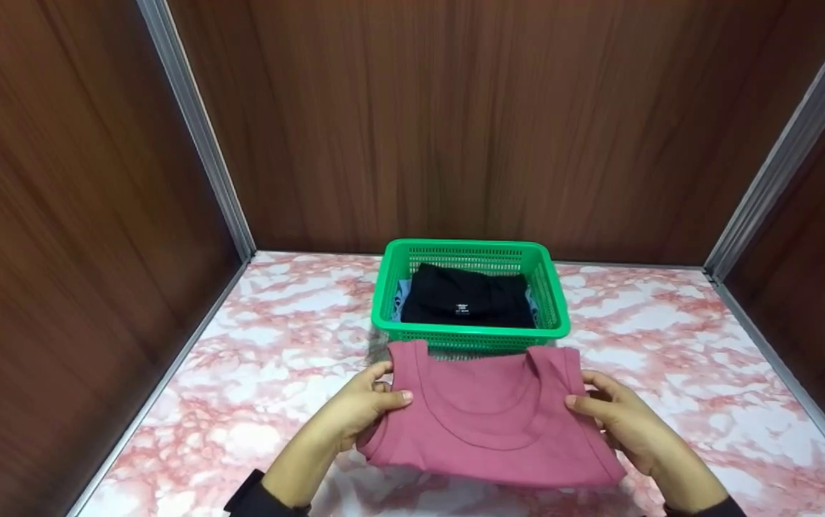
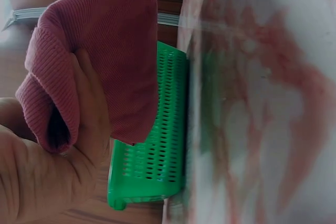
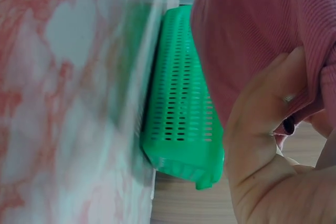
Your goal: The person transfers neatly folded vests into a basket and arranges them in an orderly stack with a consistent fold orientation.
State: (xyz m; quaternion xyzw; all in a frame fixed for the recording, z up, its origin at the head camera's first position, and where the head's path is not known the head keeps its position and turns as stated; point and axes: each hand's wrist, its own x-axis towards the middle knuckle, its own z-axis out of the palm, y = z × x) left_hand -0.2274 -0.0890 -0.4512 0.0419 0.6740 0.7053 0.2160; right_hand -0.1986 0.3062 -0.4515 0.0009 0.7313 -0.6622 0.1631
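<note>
A folded pink ribbed tank top is held up off the table between both hands, its scooped neckline and two shoulder straps toward the basket. My left hand pinches its left side, thumb on top and fingers beneath. On the other side my right hand grips the right edge the same way. In the left wrist view the folded edge of the tank top lies across the fingers. Just beyond the garment stands a green plastic basket containing a folded black garment with a small white print.
Beneath the black garment, a blue patterned cloth shows at the basket's sides. The table has a pink and white marbled top. Brown wood-look panels with metal edging enclose it at the back and both sides.
</note>
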